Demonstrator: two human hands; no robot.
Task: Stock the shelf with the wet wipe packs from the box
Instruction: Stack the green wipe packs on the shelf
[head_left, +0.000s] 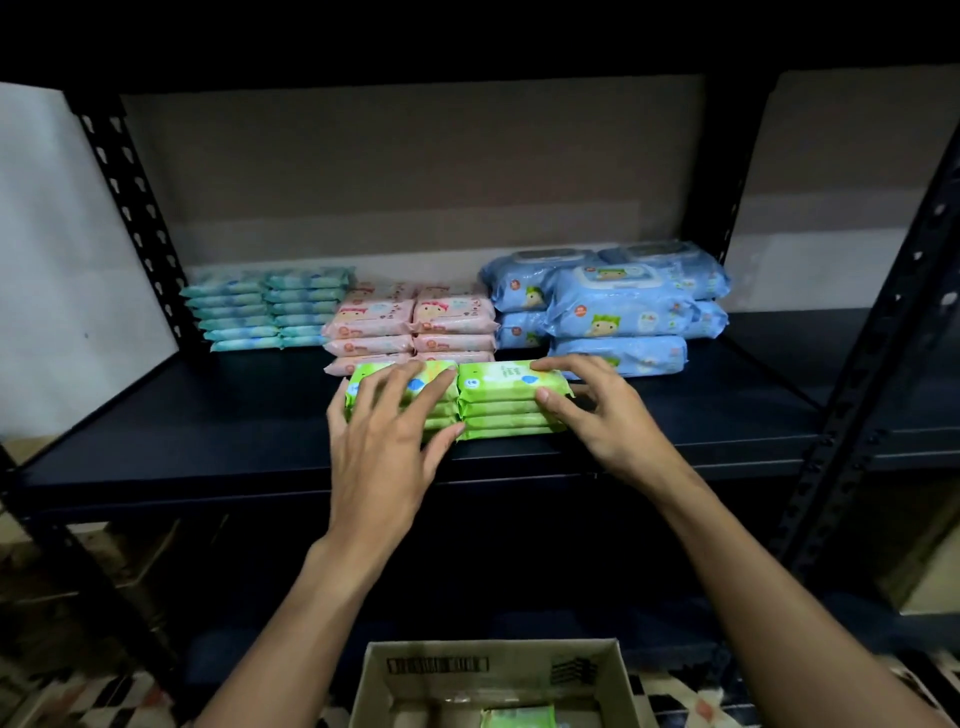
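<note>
Two side-by-side stacks of green wet wipe packs (498, 400) stand at the front of the dark shelf (208, 447). My left hand (387, 436) lies flat over the left stack, fingers spread across its top and front. My right hand (597, 410) touches the right end of the right stack, thumb on its front, fingers on the top pack. Neither hand lifts a pack. Below, the cardboard box (426, 670) stands open with one green pack (519, 718) visible inside.
Behind the green stacks stand pink packs (415, 327), teal packs (270, 309) at the left and large blue packs (618, 306) at the right. Black perforated uprights (130, 208) frame the shelf. The shelf board is bare left and right of the green stacks.
</note>
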